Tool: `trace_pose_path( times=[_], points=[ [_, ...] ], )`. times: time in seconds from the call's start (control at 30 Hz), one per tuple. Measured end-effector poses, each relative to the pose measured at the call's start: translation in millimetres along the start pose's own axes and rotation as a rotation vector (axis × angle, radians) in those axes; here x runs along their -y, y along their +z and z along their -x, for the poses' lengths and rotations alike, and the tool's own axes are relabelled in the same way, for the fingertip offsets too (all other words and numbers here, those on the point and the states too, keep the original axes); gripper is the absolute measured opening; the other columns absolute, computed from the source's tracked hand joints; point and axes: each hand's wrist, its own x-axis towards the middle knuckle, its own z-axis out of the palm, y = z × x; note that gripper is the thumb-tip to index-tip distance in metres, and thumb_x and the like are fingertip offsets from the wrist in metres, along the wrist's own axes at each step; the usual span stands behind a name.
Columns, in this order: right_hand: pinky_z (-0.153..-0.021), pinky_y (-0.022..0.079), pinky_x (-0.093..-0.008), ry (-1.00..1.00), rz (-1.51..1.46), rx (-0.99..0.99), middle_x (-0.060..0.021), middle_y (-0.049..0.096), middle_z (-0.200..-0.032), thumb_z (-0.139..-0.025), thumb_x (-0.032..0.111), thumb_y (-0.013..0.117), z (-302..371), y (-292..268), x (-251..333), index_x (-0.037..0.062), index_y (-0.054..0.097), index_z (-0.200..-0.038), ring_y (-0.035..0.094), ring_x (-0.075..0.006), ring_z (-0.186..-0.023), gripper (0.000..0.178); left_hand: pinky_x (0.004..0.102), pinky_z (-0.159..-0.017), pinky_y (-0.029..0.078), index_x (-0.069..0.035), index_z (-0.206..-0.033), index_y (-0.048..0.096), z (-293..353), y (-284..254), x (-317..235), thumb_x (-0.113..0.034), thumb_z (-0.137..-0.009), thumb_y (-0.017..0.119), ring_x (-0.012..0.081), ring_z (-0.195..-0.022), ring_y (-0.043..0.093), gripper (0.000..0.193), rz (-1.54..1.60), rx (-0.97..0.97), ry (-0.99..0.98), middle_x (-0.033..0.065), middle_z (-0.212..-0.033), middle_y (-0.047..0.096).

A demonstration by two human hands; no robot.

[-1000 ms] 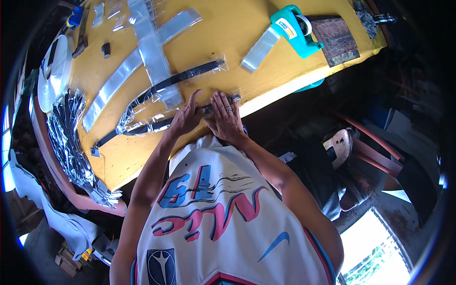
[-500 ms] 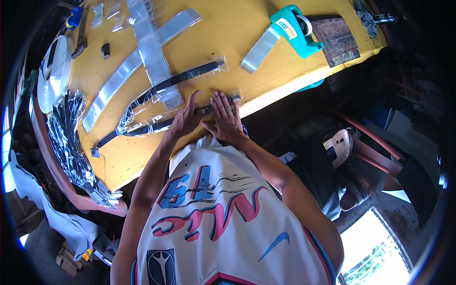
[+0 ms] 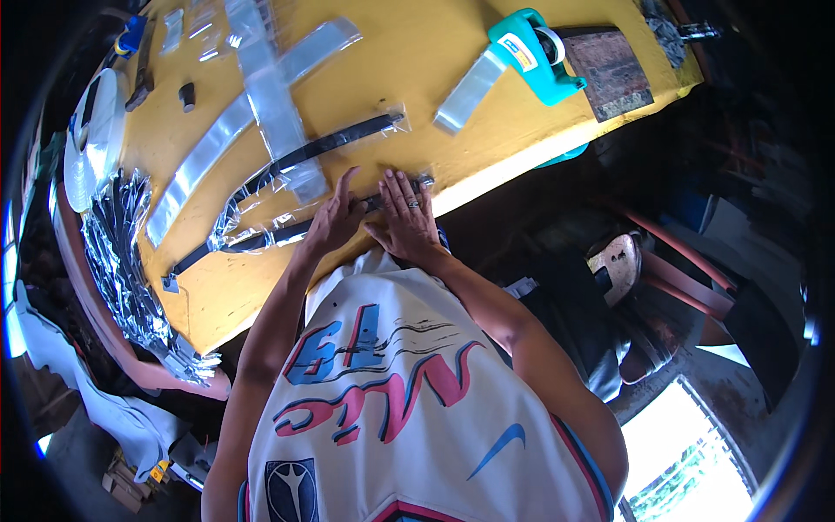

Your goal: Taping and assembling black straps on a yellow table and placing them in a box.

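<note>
A black strip [image 3: 265,239] in clear plastic lies along the near side of the yellow table [image 3: 391,78]. My right hand [image 3: 407,217] rests flat over its right end, fingers stretched out, a ring on one finger. Close by on the left, my left hand [image 3: 334,217] touches the same strip, its index finger pointing away from me and its thumb spread apart. Just beyond, a second black strip [image 3: 339,139] in clear plastic lies on the table, curving toward the first at the left. Part of the near strip is hidden under my hands.
Long clear plastic sleeves [image 3: 200,165] cross at the left. At the back right stand a teal tape dispenser [image 3: 522,52] and a dark worn board [image 3: 607,74]. A bundle of shiny plastic-wrapped strips [image 3: 126,252] hangs over the left edge, near a white roll [image 3: 94,139].
The whole view has shifted slightly, with the table appearing a little further left. Both hands keep nearly the same place and pose on the strip.
</note>
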Motion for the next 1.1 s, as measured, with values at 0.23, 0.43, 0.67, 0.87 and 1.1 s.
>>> trace_pose_path(
  times=[0.23, 0.43, 0.67, 0.87, 1.1],
  points=[
    [-0.121, 0.009, -0.0570, 0.009, -0.011, 0.010, -0.0171, 0.018, -0.165, -0.096, 0.059, 0.050, 1, 3, -3, -0.0002, 0.028, -0.155, 0.015, -0.0311, -0.154, 0.087, 0.0459, -0.073, 0.048, -0.014, -0.153, 0.022, -3, 1, -1, -0.013, -0.093, 0.059, 0.0369, -0.074, 0.061, 0.071, 0.033, 0.034, -0.038, 0.0177, -0.081, 0.061],
    [-0.122, 0.006, -0.0560, 0.001, -0.005, -0.009, -0.0169, 0.018, -0.165, -0.096, 0.059, 0.048, 1, 6, -3, -0.0017, 0.030, -0.154, 0.013, -0.0305, -0.155, 0.085, 0.0458, -0.073, 0.049, -0.012, -0.157, 0.015, -10, -1, -2, -0.015, -0.091, 0.059, 0.0369, -0.076, 0.062, 0.079, -0.004, 0.092, -0.042, 0.0178, -0.082, 0.062],
    [-0.122, 0.008, -0.0563, 0.009, 0.030, 0.031, -0.0168, 0.017, -0.166, -0.097, 0.061, 0.043, -1, 4, -2, -0.0009, 0.030, -0.155, 0.012, -0.0303, -0.155, 0.086, 0.0447, -0.069, 0.048, -0.008, -0.158, 0.012, -15, 2, -1, -0.015, -0.091, 0.059, 0.0354, -0.070, 0.061, 0.082, -0.044, 0.069, -0.004, 0.0172, -0.077, 0.062],
    [-0.122, 0.009, -0.0564, -0.003, 0.058, 0.017, -0.0170, 0.017, -0.166, -0.097, 0.062, 0.042, 0, 5, -2, -0.0006, 0.031, -0.154, 0.013, -0.0302, -0.155, 0.085, 0.0439, -0.067, 0.048, -0.007, -0.159, 0.009, -18, 5, 2, -0.014, -0.091, 0.059, 0.0336, -0.067, 0.061, 0.085, -0.050, 0.065, 0.016, 0.0161, -0.072, 0.060],
    [-0.122, 0.009, -0.0567, -0.018, 0.084, 0.007, -0.0190, 0.019, -0.164, -0.097, 0.060, 0.044, 1, 2, -3, -0.0020, 0.035, -0.152, 0.013, -0.0327, -0.154, 0.084, 0.0509, -0.070, 0.053, -0.002, -0.157, 0.010, -23, 6, -14, -0.020, -0.089, 0.060, 0.0436, -0.070, 0.065, 0.087, -0.158, 0.097, -0.047, 0.0244, -0.073, 0.066]
  ],
)
